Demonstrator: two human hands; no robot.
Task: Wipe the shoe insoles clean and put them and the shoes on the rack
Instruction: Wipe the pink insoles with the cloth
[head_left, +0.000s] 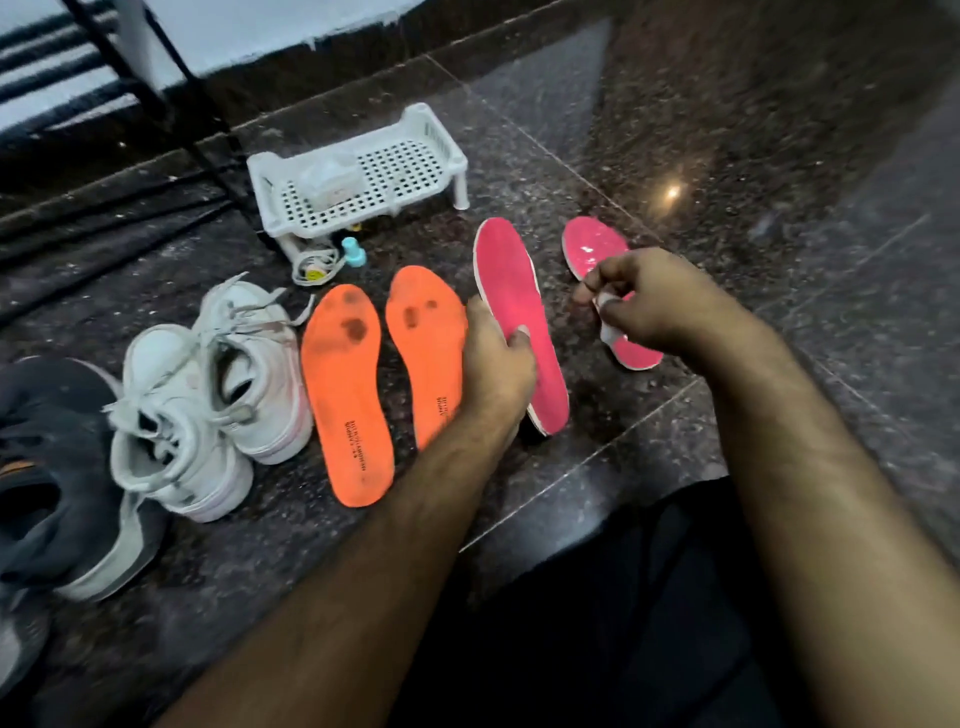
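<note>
head camera looks steeply down, close over floor (675, 130) ahead

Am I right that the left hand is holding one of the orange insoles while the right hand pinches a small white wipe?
Not quite: in the head view the left hand holds a pink insole, not an orange one. Both orange insoles lie on the floor. The right hand does pinch the white wipe.

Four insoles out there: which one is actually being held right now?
The long pink insole nearer the orange pair, tilted up in the left hand. Both orange insoles and the other pink insole lie flat on the floor; the right hand pinches a white wipe.
</note>
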